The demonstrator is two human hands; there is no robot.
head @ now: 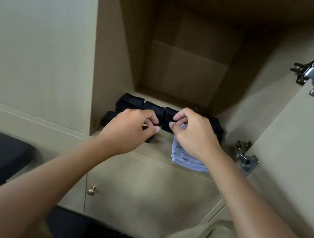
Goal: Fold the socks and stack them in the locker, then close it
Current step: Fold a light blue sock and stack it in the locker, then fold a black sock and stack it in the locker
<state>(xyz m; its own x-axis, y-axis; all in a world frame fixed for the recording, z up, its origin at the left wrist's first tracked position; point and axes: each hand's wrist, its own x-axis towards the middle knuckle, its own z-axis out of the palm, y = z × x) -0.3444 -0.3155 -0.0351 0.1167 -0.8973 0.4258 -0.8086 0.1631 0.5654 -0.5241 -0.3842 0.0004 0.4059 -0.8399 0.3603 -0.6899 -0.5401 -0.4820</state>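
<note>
Black socks (pixel 133 102) in locker (pixel 110 57); no writing legible.

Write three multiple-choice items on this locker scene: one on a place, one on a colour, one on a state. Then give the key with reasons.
1. Where does the light blue folded cloth lie?
A. at the shelf's front edge, under the right hand
B. on the black cushion
C. at the very back of the locker

2. What colour are the folded socks in the row on the shelf?
A. white
B. black
C. red

3. How does the locker door stand?
A. shut
B. open
C. taken off

Key: 1 A, it lies under the right hand; 2 B, all look black; 3 B, its hinges show.
</note>
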